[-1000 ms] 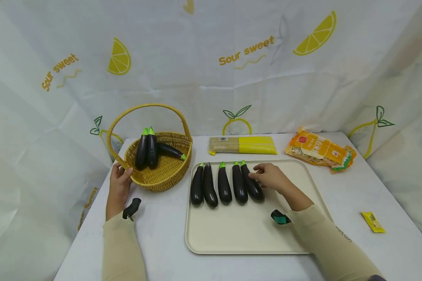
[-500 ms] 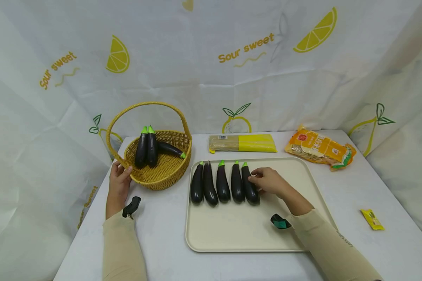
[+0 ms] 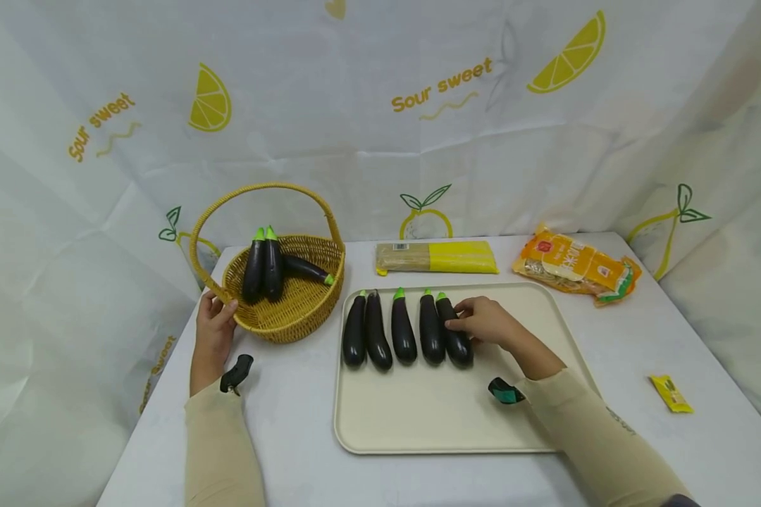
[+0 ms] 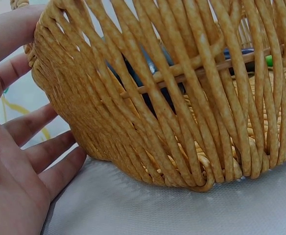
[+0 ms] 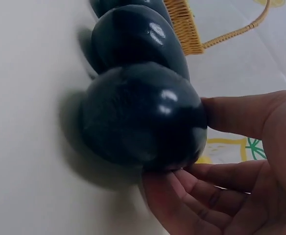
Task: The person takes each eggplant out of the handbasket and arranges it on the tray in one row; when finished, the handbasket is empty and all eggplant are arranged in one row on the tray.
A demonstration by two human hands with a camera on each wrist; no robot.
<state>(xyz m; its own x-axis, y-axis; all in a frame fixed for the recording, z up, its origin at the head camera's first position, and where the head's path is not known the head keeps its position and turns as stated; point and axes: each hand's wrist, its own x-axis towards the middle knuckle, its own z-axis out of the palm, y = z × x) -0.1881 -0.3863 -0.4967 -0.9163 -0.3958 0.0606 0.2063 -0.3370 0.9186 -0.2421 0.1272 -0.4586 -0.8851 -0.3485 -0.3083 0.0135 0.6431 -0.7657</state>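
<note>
In the head view, several dark eggplants with green stems lie side by side on the cream tray. My right hand holds the rightmost eggplant, thumb on one side and fingers on the other. Close up in the right wrist view, that eggplant's rounded end sits between thumb and fingers, with the neighbouring eggplant directly beyond. My left hand touches the near left side of the yellow wicker basket; in the left wrist view its spread fingers lie against the woven wall. Eggplants also lie inside the basket.
Behind the tray lies a flat yellow-and-tan packet, and at the back right an orange food bag. A small yellow sachet lies on the table's right side. The basket's tall handle arches over it.
The rightmost eggplant first shifts left and straightens under my right hand, then its lower end swings slightly back to the right. My left hand stays at the basket.
</note>
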